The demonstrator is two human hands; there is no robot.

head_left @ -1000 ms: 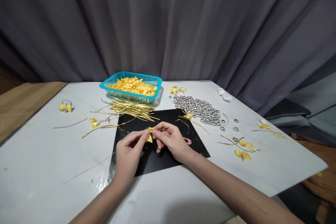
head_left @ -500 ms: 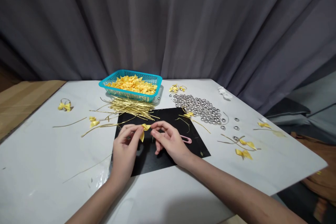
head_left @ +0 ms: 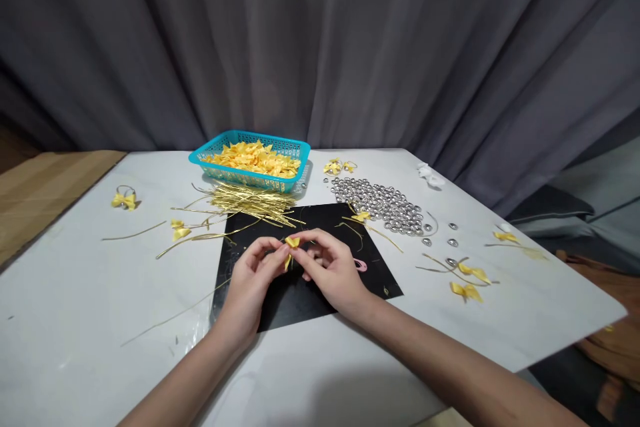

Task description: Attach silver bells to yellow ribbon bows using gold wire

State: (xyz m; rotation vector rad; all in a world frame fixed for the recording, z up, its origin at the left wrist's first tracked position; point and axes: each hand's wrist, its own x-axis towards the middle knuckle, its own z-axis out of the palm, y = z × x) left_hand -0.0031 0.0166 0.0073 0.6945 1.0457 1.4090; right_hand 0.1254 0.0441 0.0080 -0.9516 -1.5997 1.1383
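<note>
Over the black mat [head_left: 295, 317], a small yellow ribbon bow [head_left: 292, 242] is pinched between the fingertips of both my hands. My left hand [head_left: 257, 277] grips it from the left with thumb and forefinger. From the right, the thumb and forefinger of my right hand [head_left: 330, 267] close on its other side, and the remaining fingers are curled. Part of the bow is hidden by the fingertips. Just right of my right hand lies a pink clip-like piece [head_left: 361, 265], partly covered by that hand.
A blue basket [head_left: 240, 177] of yellow bows stands at the back, with a bundle of gold ties [head_left: 250, 201] before it. Silver beads [head_left: 380, 203] are heaped right of the mat. Loose bows [head_left: 466, 291] lie at the right, another bow [head_left: 123, 200] far left. A grey curtain hangs behind.
My left hand has moved right with the bow, and the two hands have come together. The fingertips of my right hand now meet the bow and cover more of it.
</note>
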